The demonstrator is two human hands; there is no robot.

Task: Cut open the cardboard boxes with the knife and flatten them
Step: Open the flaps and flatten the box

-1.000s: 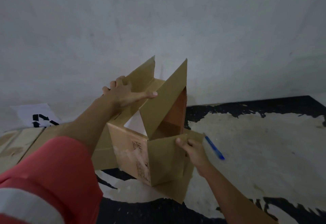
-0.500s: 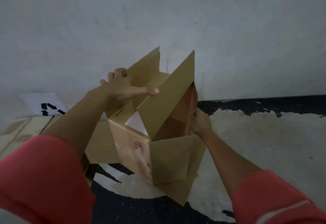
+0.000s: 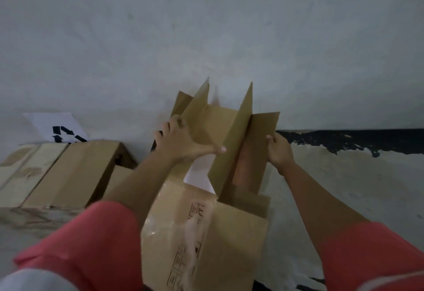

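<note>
Flattened cardboard (image 3: 68, 171) lies stacked at the middle left of the frame, with a white sheet (image 3: 49, 122) bearing a recycling mark propped against the wall (image 3: 206, 27) above it. Right of that, my left hand (image 3: 181, 144) grips the left flap (image 3: 197, 107) of the open cardboard box (image 3: 206, 233), fingers curled over its edge, thumb stretched toward the middle. The box sits in the centre of the frame between my two hands, printed side toward me, flaps standing up. Further right, my right hand (image 3: 278, 150) pinches the outer edge of the right flap (image 3: 263, 134). Half a second ago that hand was lower, against the box's right wall. It has since moved up to the flap, and the box has tipped nearer to me.
</note>
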